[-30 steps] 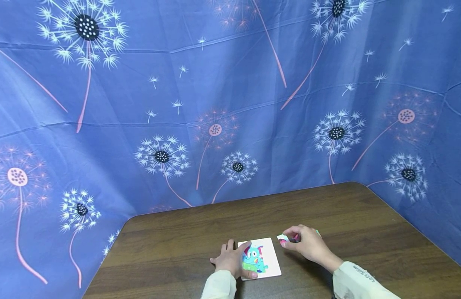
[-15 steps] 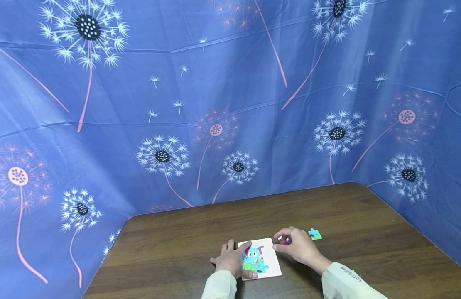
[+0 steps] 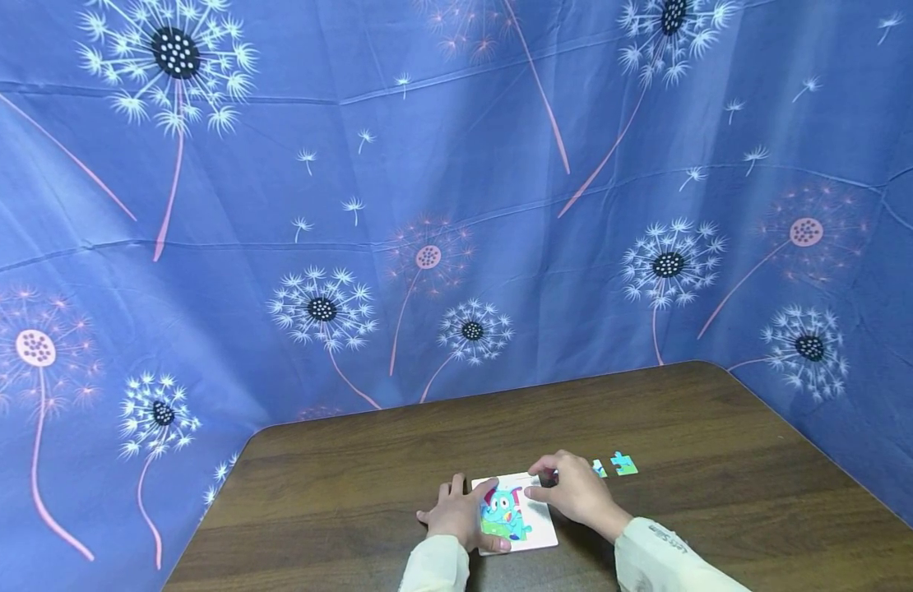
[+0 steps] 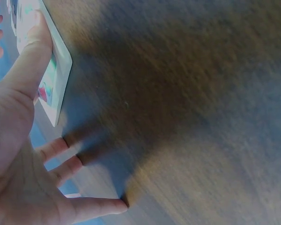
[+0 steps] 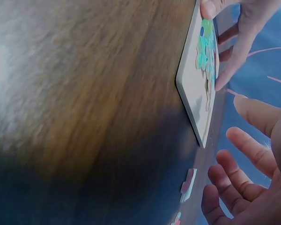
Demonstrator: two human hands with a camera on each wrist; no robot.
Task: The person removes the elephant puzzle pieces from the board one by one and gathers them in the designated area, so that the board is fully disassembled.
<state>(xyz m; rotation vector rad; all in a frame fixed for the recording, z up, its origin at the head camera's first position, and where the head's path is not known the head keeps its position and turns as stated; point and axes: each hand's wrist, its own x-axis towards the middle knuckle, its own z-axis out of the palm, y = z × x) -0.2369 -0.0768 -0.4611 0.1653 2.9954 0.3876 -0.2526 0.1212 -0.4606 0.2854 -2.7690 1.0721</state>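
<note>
A square white puzzle board (image 3: 541, 526) lies on the table, its left part filled by a blue elephant picture (image 3: 504, 510). My left hand (image 3: 456, 520) rests at the board's left side, its thumb on the near edge and a finger at the far left corner; in the left wrist view the other fingers are spread, tips on the table. My right hand (image 3: 578, 493) hovers at the board's right edge, thumb and forefinger apart. The right wrist view shows nothing between its loosely bent fingers. Below it, a puzzle piece with pink (image 5: 189, 185) lies on the table.
Right of my right hand lie a blue-green puzzle piece (image 3: 623, 464) and a smaller, partly hidden piece (image 3: 600, 469). The brown wooden table (image 3: 353, 493) meets a blue dandelion-print cloth (image 3: 538, 271) behind and at both sides.
My right hand has moved left from over the loose pieces to the board's right edge, uncovering pieces behind it. The left hand and board have stayed in place.
</note>
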